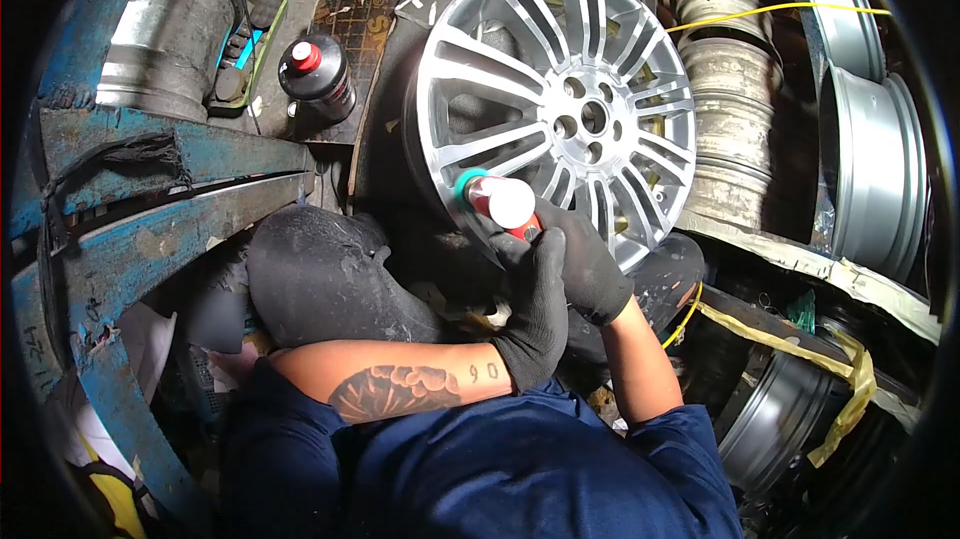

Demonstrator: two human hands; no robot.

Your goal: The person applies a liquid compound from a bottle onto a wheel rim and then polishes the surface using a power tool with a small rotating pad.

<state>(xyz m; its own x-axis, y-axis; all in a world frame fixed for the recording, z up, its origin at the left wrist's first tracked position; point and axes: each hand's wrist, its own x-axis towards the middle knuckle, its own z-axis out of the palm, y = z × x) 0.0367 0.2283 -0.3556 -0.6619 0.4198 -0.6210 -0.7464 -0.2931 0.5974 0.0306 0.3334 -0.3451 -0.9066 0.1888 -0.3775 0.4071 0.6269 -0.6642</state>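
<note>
A silver multi-spoke alloy wheel point(590, 127) stands propped up in front of me, its face tilted towards my head. Against the lower left of its rim is a small red and white polisher point(500, 201) with a teal pad point(465, 185). The pad appears to touch the rim or spoke edge; the exact contact is hidden. My left hand point(535, 304), in a black glove, is closed on the polisher's body from below. Beside it my right hand point(590, 264), gloved too, wraps round the rear of the same tool. Most fingertips are out of sight behind the tool.
A dark bottle with a red cap point(318, 74) stands left of the wheel. Stacked dull rims point(733, 99) and silver rims point(875, 174) fill the right side. A blue metal frame point(150, 239) runs along my left. A yellow cable point(780, 9) crosses at upper right.
</note>
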